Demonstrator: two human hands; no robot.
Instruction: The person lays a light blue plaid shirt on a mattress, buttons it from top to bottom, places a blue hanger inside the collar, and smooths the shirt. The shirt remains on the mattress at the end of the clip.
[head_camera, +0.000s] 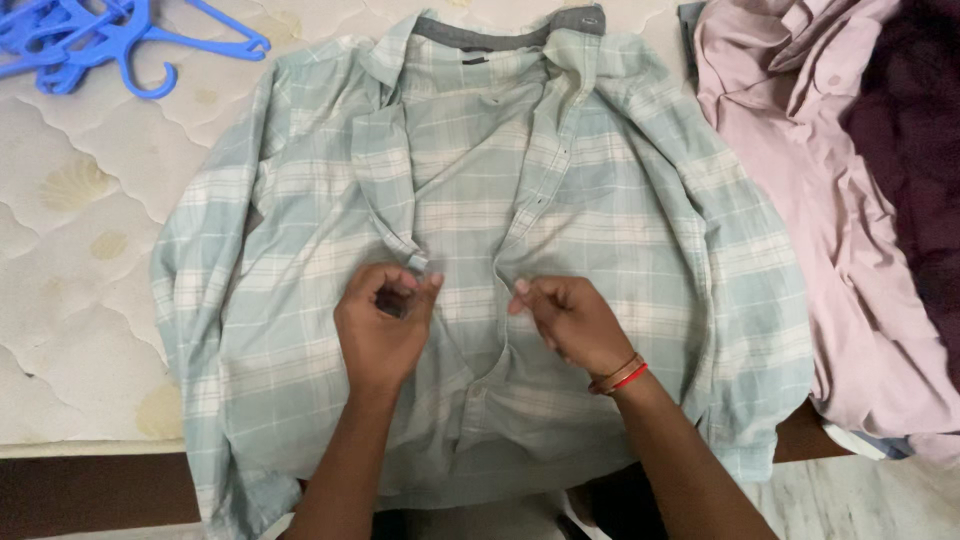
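A pale green and white checked shirt (600, 210) lies front-up and open on a quilted mattress (80, 250), collar at the far side. My left hand (385, 320) pinches the left front edge of the shirt near the middle. My right hand (565, 320), with a red and orange band at the wrist, pinches the right front edge. The two hands sit close together over the shirt's lower middle, with the front edges apart above them.
Blue plastic hangers (110, 40) lie at the far left corner. A pink garment (800, 150) and a dark maroon one (915, 150) are heaped on the right. The mattress edge runs along the near side, with a pale floor (860, 495) below.
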